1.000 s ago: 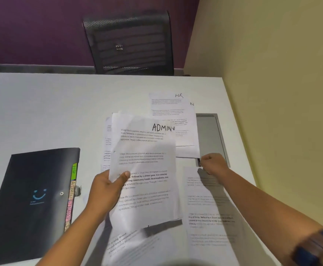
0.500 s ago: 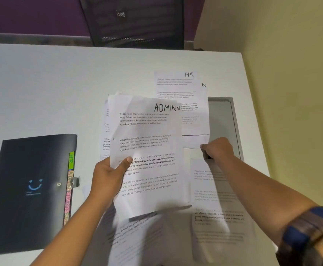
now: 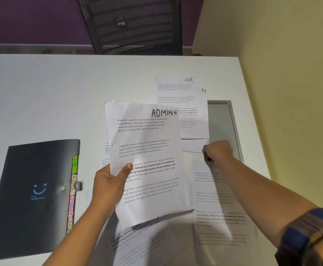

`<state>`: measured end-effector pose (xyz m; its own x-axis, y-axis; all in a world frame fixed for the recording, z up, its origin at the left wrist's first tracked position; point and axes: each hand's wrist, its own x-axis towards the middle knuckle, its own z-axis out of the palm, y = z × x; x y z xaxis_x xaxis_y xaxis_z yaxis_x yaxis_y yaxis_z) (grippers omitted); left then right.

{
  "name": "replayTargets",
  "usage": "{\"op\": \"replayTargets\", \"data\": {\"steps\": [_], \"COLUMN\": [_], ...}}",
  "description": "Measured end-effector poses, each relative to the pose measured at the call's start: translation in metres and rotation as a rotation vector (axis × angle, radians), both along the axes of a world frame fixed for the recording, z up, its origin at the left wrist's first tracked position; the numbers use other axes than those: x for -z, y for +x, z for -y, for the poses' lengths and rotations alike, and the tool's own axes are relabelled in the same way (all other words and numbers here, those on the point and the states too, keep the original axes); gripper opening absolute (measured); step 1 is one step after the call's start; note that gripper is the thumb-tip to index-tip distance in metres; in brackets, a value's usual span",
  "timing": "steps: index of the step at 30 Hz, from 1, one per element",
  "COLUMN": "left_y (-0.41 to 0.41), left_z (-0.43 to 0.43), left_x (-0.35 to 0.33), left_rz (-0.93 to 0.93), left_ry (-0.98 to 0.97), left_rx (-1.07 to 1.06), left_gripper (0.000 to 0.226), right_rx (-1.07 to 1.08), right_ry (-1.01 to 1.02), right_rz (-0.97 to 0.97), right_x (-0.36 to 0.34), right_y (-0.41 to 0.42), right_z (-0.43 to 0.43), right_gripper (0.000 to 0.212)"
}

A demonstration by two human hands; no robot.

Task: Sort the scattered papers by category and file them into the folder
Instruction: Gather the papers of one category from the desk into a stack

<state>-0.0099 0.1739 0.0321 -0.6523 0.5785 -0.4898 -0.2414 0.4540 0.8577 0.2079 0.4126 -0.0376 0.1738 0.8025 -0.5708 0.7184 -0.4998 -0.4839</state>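
Note:
My left hand (image 3: 109, 184) grips a small stack of white sheets, the top one marked ADMIN (image 3: 149, 150), lifted above the table. My right hand (image 3: 217, 151) pinches the lower right corner of a sheet lying under the HR sheet (image 3: 180, 96) further back; only a letter N shows at that lower sheet's top. More printed sheets lie flat near my right forearm (image 3: 220, 223) and under the held stack (image 3: 137, 242). The black folder (image 3: 32, 196) lies shut at the left, with coloured tabs reading HR and ADMIN along its right edge.
A grey cable hatch (image 3: 226, 127) is set in the white table (image 3: 60, 96) beside my right hand. A yellow wall runs along the right edge of the table. A black mesh chair (image 3: 133, 25) stands behind the far edge, against a purple wall.
The view shifted slightly. Both hands keep their grips: the left on the ADMIN stack, the right on the sheet's corner under the HR sheet. The papers lie as before.

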Motion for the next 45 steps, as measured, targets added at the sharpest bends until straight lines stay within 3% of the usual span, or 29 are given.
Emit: {"op": "replayTargets", "data": {"steps": [4,9,12,16,24,28,32,36,42,43,45], "left_y": [0.000,0.012,0.018,0.028,0.047,0.056,0.063,0.073,0.091,0.094,0.100], "left_z": [0.003,0.006,0.010,0.012,0.025,0.032,0.035,0.039,0.039,0.039,0.041], "left_x": [0.002,0.000,-0.006,-0.019,-0.040,-0.050,-0.058,-0.062,-0.077,-0.082,-0.091], "left_rz": [0.012,0.010,0.012,-0.026,0.003,0.044,0.056,0.068,0.126,0.131,0.186], "left_ry": [-0.002,0.009,0.016,0.043,0.093,0.115,0.114,0.093,0.090,0.082,0.068], "left_rx": [-0.003,0.030,0.057,0.091,0.067,0.052,0.035,0.011,0.056,0.087,0.137], "left_gripper": [0.020,0.017,0.021,0.017,0.015,0.014,0.012,0.012,0.007,0.012,0.048], "right_rx": [-0.049,-0.075,-0.235,-0.289,-0.094,0.094,0.333,0.472,0.268,0.209,0.034], "right_ry": [0.161,0.419,0.598,0.704,0.891,0.975,0.890,0.558,0.222,0.170,0.096], "right_rz": [-0.072,-0.025,0.054,0.100,0.046,-0.125,-0.428,-0.752,-0.721,-0.703,-0.653], "right_x": [-0.015,-0.048,-0.076,-0.112,-0.188,-0.224,-0.245,-0.228,-0.171,-0.164,-0.153], "right_y": [0.013,0.048,0.069,0.084,0.114,0.144,0.167,0.176,0.159,0.158,0.156], "right_z": [0.004,0.021,0.035,0.044,0.054,0.073,0.107,0.149,0.214,0.220,0.222], "right_gripper": [0.030,0.009,0.014,0.013,0.014,0.015,0.013,0.022,0.012,0.012,0.022]}}
